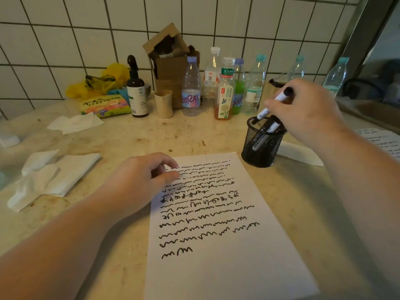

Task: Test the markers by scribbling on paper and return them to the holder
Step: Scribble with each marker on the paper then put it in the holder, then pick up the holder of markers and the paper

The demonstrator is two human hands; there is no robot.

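Head view | right hand (pixel 303 111) grasped marker (pixel 273 102) over holder (pixel 260 146) at 2 o'clock | left hand (pixel 138 182), fingers relaxed, steadied paper (pixel 227 267) | many scribble rows done; lower page blank.

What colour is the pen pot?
Black wire mesh: the pen pot shows best in the head view.

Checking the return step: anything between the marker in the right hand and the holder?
Nothing blocks it. The right hand holds the marker with its lower end already at the holder rim. Other markers fill part of the holder, leaving room at the near-left side.
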